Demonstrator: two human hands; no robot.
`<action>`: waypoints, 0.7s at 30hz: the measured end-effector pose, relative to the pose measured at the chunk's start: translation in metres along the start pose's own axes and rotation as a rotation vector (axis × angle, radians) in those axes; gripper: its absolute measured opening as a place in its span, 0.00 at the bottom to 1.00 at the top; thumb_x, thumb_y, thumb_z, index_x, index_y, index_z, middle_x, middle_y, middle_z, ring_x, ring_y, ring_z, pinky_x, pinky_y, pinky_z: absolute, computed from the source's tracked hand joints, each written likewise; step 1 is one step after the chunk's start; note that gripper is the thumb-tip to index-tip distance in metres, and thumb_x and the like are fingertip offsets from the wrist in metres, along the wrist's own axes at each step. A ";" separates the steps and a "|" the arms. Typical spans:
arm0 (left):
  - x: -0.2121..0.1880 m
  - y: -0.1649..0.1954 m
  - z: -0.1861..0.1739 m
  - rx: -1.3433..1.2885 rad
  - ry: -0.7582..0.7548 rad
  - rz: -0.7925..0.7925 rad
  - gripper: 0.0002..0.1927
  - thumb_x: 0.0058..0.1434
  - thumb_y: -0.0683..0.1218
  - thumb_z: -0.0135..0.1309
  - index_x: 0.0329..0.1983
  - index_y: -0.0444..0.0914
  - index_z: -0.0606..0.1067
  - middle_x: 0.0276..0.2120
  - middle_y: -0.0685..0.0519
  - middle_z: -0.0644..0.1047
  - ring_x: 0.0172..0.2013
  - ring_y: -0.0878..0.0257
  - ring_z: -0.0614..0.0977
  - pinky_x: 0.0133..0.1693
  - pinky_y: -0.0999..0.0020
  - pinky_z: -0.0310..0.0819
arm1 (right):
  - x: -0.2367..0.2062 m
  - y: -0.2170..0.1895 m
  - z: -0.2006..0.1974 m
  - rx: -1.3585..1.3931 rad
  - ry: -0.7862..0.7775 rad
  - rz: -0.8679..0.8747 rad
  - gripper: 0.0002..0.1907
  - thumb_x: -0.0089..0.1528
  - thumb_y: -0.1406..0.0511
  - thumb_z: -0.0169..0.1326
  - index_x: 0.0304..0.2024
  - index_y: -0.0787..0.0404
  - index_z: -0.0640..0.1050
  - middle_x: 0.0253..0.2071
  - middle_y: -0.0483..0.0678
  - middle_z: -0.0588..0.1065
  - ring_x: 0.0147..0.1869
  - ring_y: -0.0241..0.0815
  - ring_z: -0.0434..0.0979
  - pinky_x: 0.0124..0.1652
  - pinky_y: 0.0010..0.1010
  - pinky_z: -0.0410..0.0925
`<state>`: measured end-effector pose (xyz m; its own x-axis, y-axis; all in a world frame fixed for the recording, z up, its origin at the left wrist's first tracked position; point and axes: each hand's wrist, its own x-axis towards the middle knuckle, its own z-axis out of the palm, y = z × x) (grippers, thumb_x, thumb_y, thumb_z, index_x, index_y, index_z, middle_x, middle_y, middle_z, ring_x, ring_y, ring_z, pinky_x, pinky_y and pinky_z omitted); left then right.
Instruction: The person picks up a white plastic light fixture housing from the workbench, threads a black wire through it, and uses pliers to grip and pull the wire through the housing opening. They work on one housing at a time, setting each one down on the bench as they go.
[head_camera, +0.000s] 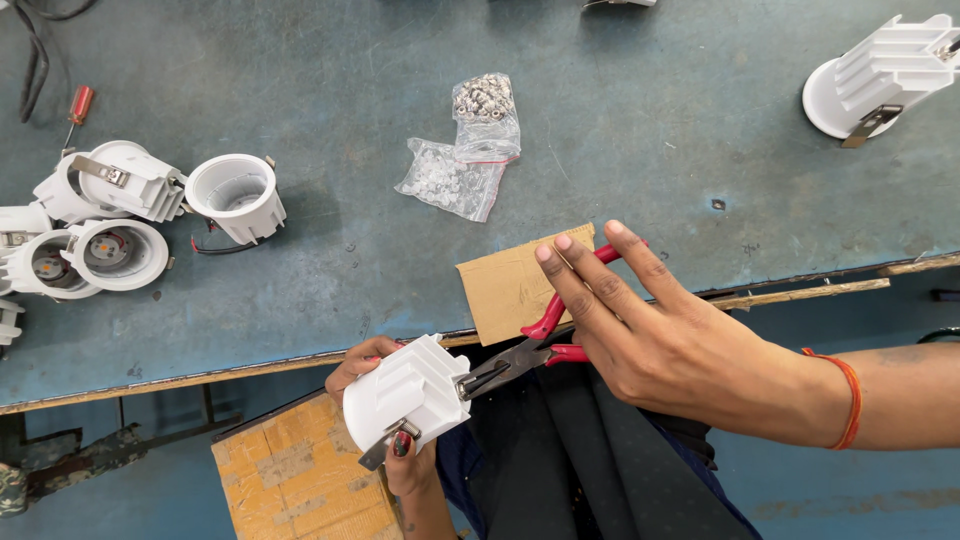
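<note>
Left hand: fingers clamped around a white ribbed cylindrical plastic lamp housing, held off the blue-grey tabletop edge at 6 o'clock. Right hand: fingers extended, grasping the red-handled steel pliers, whose nose meets the housing's metal clip. Two clear plastic bags of small parts lie at 12 o'clock; white housings cluster at 9 o'clock
</note>
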<state>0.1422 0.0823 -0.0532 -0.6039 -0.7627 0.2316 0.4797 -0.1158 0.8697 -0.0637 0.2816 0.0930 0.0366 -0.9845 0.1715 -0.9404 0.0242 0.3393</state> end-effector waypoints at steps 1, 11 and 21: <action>0.000 0.000 0.000 0.002 -0.001 -0.003 0.41 0.50 0.59 0.73 0.57 0.38 0.63 0.53 0.44 0.66 0.61 0.53 0.71 0.63 0.54 0.76 | 0.000 0.000 0.000 -0.010 -0.001 -0.005 0.21 0.57 0.56 0.52 0.38 0.68 0.84 0.65 0.67 0.69 0.68 0.62 0.68 0.62 0.59 0.58; -0.001 -0.001 -0.002 0.006 -0.007 -0.002 0.42 0.50 0.59 0.73 0.58 0.37 0.63 0.53 0.42 0.66 0.59 0.54 0.72 0.62 0.55 0.77 | 0.005 0.002 -0.002 0.011 -0.029 -0.031 0.20 0.55 0.57 0.52 0.39 0.65 0.83 0.53 0.58 0.76 0.63 0.60 0.74 0.62 0.61 0.61; -0.006 0.004 0.007 0.002 -0.021 -0.050 0.40 0.53 0.60 0.68 0.59 0.36 0.62 0.53 0.40 0.66 0.57 0.53 0.73 0.59 0.55 0.75 | 0.002 0.004 0.012 0.084 0.093 -0.102 0.26 0.63 0.48 0.45 0.32 0.66 0.76 0.43 0.64 0.78 0.48 0.60 0.79 0.48 0.48 0.71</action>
<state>0.1433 0.0903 -0.0482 -0.6405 -0.7423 0.1970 0.4471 -0.1519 0.8815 -0.0716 0.2781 0.0838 0.1610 -0.9606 0.2265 -0.9550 -0.0937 0.2814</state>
